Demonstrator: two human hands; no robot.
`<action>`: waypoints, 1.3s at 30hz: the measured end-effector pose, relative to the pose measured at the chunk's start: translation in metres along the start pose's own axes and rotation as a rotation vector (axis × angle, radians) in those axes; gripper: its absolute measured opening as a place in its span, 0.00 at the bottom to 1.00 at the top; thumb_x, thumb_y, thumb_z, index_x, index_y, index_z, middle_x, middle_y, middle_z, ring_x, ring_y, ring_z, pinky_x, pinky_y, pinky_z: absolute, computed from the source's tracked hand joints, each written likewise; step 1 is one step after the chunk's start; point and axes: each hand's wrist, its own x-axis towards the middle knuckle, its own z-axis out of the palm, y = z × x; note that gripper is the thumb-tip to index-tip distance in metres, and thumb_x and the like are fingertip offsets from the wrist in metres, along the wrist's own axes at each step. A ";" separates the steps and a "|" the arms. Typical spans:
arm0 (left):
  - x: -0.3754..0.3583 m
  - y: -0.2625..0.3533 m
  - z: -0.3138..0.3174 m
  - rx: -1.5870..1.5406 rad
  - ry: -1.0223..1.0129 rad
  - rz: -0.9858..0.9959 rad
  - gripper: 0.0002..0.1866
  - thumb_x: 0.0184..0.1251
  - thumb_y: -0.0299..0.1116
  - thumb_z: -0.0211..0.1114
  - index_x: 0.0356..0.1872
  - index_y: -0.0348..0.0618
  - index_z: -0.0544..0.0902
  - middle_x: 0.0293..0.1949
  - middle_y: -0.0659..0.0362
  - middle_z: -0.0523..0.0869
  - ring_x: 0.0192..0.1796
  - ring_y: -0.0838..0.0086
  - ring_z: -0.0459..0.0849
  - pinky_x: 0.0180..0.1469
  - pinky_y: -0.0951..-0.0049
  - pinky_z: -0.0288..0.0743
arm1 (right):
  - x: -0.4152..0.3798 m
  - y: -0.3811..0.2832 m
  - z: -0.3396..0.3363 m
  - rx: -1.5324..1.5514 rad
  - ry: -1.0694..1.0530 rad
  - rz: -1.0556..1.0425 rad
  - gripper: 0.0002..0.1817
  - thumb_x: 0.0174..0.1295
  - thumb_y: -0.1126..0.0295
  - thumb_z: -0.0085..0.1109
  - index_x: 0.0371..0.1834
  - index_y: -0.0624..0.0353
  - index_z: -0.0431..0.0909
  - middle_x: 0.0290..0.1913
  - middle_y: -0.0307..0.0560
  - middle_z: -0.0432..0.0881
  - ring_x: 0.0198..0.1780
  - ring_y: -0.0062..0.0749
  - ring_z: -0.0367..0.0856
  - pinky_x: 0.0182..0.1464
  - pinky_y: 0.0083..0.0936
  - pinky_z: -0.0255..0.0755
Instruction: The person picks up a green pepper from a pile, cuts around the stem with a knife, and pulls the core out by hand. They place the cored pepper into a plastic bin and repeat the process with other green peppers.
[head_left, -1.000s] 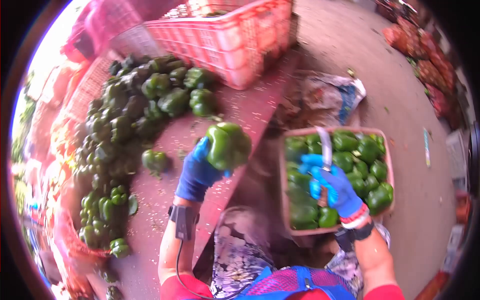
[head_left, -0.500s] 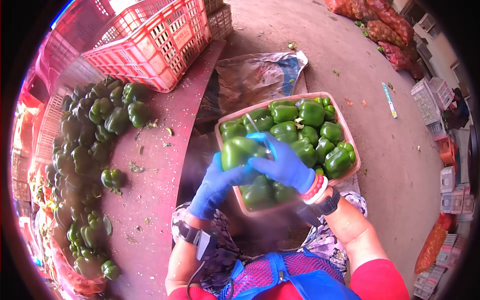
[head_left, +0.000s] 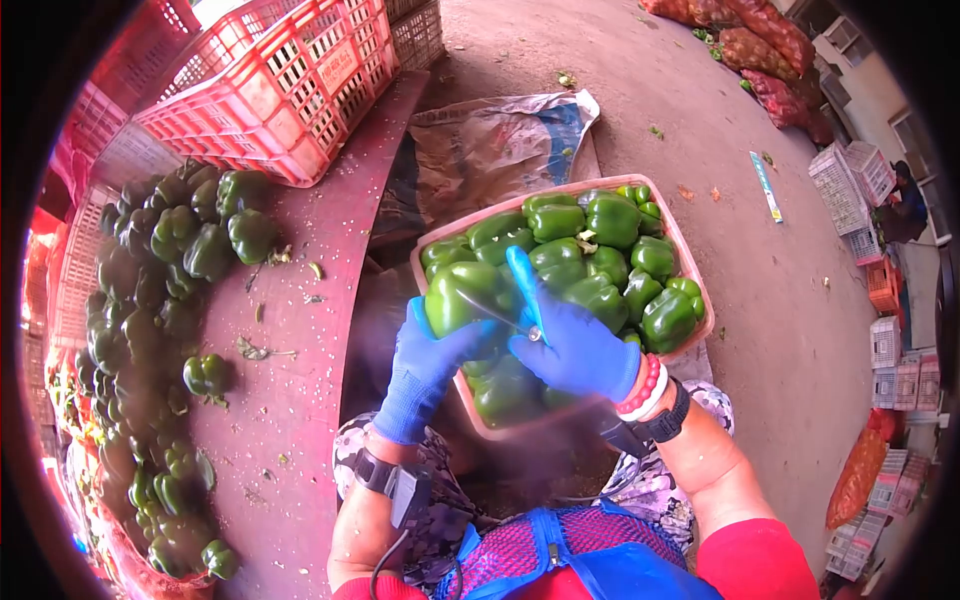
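Note:
My left hand (head_left: 428, 360), in a blue glove, is closed around a large green bell pepper (head_left: 462, 298) over the near left part of a pink crate (head_left: 708, 300). My right hand (head_left: 575, 350), gloved in the same blue, grips a small knife (head_left: 534, 334). Its thin blade points left across the pepper's lower right side, and the forefinger stretches upward. Under and beyond both hands, the crate is filled with green bell peppers (head_left: 612, 220). Part of the crate's near side is hidden by my hands and the held pepper.
On the left, a heap of green peppers (head_left: 175, 235) lies on a reddish board (head_left: 290, 400) strewn with seeds and scraps. A red plastic crate (head_left: 290, 110) stands at its far end. A crumpled sack (head_left: 480, 150) lies beyond the peppers. Filled net bags (head_left: 760, 50) rest farther off.
My right hand has moved down and slightly right from the pepper, its forefinger now raised. The knife's blade has swung from pointing up to pointing left. The left hand still holds the pepper.

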 end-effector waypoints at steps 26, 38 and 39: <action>-0.007 -0.011 0.007 0.796 0.166 0.353 0.35 0.46 0.46 0.83 0.49 0.32 0.77 0.42 0.46 0.86 0.43 0.58 0.87 0.47 0.60 0.80 | 0.006 0.060 0.064 -0.328 -0.089 0.246 0.53 0.59 0.70 0.59 0.81 0.73 0.33 0.36 0.74 0.84 0.39 0.66 0.85 0.44 0.54 0.78; -0.010 0.036 -0.024 -0.042 0.071 0.080 0.28 0.54 0.33 0.78 0.56 0.35 0.80 0.41 0.57 0.87 0.39 0.75 0.87 0.38 0.74 0.84 | -0.006 0.045 0.041 -0.094 -0.028 0.317 0.42 0.62 0.69 0.58 0.80 0.62 0.51 0.42 0.70 0.85 0.44 0.64 0.85 0.49 0.52 0.78; -0.011 0.039 -0.032 -0.178 0.068 0.055 0.28 0.54 0.33 0.78 0.57 0.36 0.80 0.42 0.57 0.87 0.41 0.75 0.87 0.40 0.73 0.84 | -0.009 0.053 0.039 -0.127 -0.005 0.307 0.40 0.62 0.69 0.58 0.79 0.61 0.55 0.43 0.69 0.85 0.46 0.63 0.85 0.50 0.51 0.78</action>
